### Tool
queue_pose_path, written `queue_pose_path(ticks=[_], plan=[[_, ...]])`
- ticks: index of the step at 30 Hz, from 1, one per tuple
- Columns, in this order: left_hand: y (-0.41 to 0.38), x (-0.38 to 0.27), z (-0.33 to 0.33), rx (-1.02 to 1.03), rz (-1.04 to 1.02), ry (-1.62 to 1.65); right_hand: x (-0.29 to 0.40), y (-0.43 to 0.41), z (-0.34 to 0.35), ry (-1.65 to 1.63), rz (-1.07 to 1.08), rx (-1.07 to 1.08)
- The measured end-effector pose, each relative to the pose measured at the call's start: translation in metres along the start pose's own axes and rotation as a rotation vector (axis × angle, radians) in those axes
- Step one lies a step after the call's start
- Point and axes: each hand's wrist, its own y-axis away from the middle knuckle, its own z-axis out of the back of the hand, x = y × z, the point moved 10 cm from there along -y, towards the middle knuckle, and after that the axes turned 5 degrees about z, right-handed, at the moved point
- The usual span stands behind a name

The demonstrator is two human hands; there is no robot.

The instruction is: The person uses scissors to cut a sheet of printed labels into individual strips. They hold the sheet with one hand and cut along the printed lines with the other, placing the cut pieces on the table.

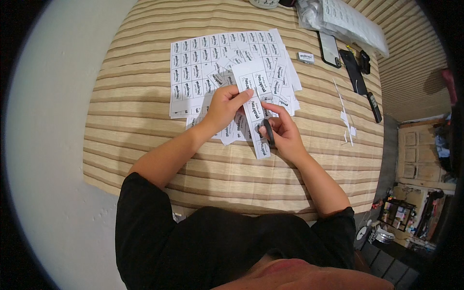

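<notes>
My left hand (228, 107) pinches a strip of printed paper labels (256, 110) near its upper part, thumb on top. In my right hand (286, 136) is a pair of scissors (269, 133), with a black handle loop around the fingers. The blades reach up along the strip, partly hidden by the paper and fingers, and the strip's lower end hangs past the right hand. Beneath both hands lie printed label sheets (195, 69) in an overlapping pile, with loose cut labels (217, 79) scattered over them.
On the striped tablecloth (232, 181), a small label stack (305, 57) sits right of the sheets. Farther right are a smartphone (329, 49), a black flat object (349, 69), a dark-handled tool (374, 107) and paper scraps (344, 116). A plastic bag (351, 25) lies at the back right.
</notes>
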Motion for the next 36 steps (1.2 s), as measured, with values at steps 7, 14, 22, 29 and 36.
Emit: queue_pose_path(ticks=[7,14,22,29,36], plan=[[0.001,-0.001,-0.001,-0.013,0.016,0.006,0.0,0.001,-0.001,0.005,-0.028,-0.012],[0.0,0.002,0.004,-0.023,0.008,-0.022,-0.003,0.002,-0.001,0.001,-0.055,-0.007],[-0.003,0.004,0.008,-0.061,0.005,0.134,-0.002,0.001,-0.002,0.042,-0.072,-0.005],[-0.003,0.005,0.008,-0.054,0.035,0.103,0.001,0.0,-0.002,0.035,-0.037,-0.005],[-0.001,0.001,0.004,-0.049,-0.016,-0.009,0.001,-0.001,0.0,0.02,0.017,-0.015]])
